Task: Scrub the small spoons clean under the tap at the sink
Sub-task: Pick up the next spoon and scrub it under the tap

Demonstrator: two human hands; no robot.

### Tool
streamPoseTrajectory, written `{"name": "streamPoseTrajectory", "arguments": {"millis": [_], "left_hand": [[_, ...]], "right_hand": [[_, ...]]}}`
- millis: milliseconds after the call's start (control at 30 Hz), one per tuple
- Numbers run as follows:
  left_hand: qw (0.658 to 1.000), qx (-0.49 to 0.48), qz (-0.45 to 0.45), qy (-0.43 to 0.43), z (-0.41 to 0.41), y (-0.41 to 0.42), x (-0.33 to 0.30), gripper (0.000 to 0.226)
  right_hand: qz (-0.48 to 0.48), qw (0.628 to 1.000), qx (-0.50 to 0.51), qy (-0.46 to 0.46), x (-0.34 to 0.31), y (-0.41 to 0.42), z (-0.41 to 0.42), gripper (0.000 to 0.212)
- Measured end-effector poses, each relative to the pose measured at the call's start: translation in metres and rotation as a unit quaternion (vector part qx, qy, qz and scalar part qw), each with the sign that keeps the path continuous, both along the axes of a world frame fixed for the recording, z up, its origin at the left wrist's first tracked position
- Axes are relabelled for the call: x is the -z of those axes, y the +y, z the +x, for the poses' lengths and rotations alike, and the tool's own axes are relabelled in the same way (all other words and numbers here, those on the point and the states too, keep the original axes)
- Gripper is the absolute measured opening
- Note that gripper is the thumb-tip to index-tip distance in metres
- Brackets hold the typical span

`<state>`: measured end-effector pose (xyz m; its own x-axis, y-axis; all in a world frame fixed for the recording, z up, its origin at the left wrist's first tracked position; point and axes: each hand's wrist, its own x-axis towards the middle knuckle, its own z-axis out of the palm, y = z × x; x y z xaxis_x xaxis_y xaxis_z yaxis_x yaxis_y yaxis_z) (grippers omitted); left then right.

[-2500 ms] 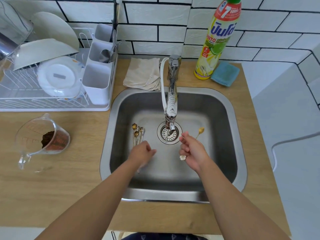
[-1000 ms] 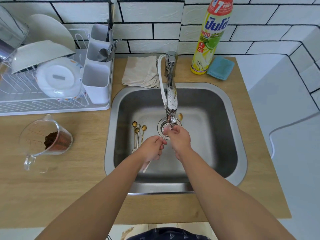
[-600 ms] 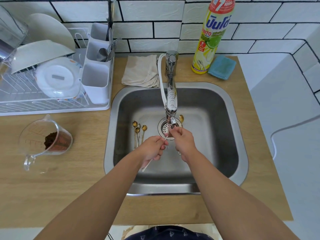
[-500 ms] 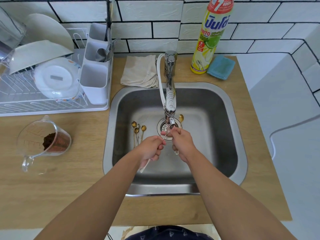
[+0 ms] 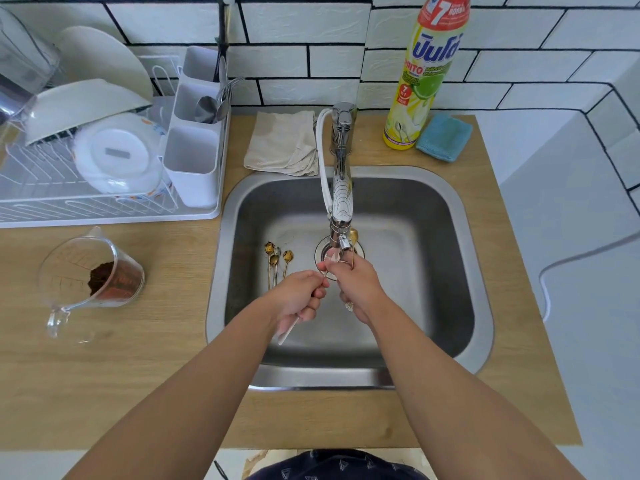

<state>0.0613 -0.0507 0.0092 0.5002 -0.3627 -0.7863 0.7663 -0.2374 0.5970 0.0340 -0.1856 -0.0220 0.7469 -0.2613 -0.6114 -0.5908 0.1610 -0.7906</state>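
step: scrubbing under tap | left hand grips white brush, handle slanting back-left | right hand grips gold spoon, bowl up by spout, long axis away from body | other spoons on sink floor, nearer left hand

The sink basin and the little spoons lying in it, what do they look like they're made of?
Sink basin: looks like stainless steel with a brushed satin finish, grey with soft, blurred reflections. Little spoons: likely metal with a shiny gold-coloured finish, judging by bright glints on the bowls; plating or solid cannot be told.
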Motion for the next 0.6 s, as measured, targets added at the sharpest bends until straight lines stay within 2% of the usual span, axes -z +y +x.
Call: {"name": "streamPoseTrajectory", "arguments": {"millis": [133,267,367,467,533,600], "left_hand": [[1.000,0.014,-0.002,0.020,-0.009,0.002,0.001,0.018],[0.999,-0.016,-0.016,0.032,-0.006,0.003,0.003,0.015],[0.996,-0.035,-0.044,0.062,-0.003,0.005,0.004,0.013],[0.994,-0.047,-0.068,0.070,-0.004,0.004,0.008,0.014],[0.994,-0.055,-0.080,0.056,-0.005,0.002,0.010,0.014],[0.995,-0.068,-0.065,0.036,-0.006,0.002,0.012,0.013]], "right_hand": [[-0.028,0.999,0.042,0.013,0.001,0.001,-0.002,0.029],[0.111,0.993,0.041,-0.001,0.004,0.002,-0.006,0.022],[0.074,0.997,0.030,-0.007,0.005,0.001,-0.008,0.018],[0.029,0.998,0.057,-0.003,0.006,0.003,-0.004,0.025],[0.026,0.997,0.068,-0.008,0.008,0.005,-0.004,0.036],[0.047,0.996,0.068,-0.019,0.011,0.005,-0.008,0.033]]}}
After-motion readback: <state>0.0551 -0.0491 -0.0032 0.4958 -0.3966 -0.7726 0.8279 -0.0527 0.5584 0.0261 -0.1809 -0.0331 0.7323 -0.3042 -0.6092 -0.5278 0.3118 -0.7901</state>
